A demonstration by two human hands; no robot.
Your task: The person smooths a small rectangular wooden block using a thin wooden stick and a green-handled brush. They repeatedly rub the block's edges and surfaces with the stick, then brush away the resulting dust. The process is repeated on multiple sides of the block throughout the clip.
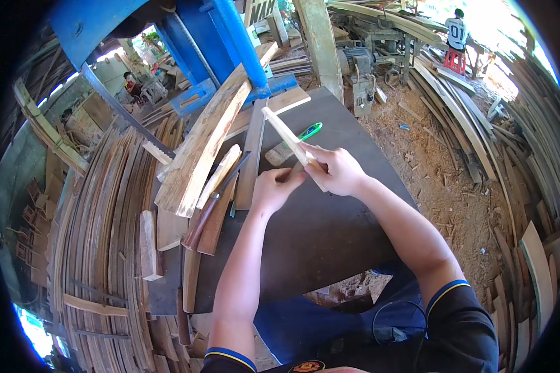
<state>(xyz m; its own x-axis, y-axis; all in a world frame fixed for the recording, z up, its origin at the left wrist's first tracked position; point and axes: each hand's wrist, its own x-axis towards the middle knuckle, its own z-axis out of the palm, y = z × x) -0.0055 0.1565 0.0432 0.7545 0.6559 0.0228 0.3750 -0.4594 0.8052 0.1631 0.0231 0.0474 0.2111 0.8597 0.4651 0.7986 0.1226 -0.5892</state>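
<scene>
A slim pale wooden stick (284, 130) slants above the dark machine table (303, 247), gripped near its lower end by my right hand (338, 170). Along its upper side lies my right index finger. My left hand (277, 189) is just to the left, thumb and fingertips drawn together beside the stick. A small brownish edge shows at those fingertips, but I cannot make out whether it is a separate piece. Behind the stick, a flat paintbrush (312, 132) with a green handle rests on the table, partly covered. A knife with a brown wooden handle (200, 224) lies left of my left forearm.
Beyond the table stands a blue bandsaw (242, 42); its toothed blade (121, 105) runs down at the left. A rough board (210, 144) and several offcuts (149, 242) lie leftward. Long stacked planks (102, 214) flank the table. Two people are far off, one standing (456, 32).
</scene>
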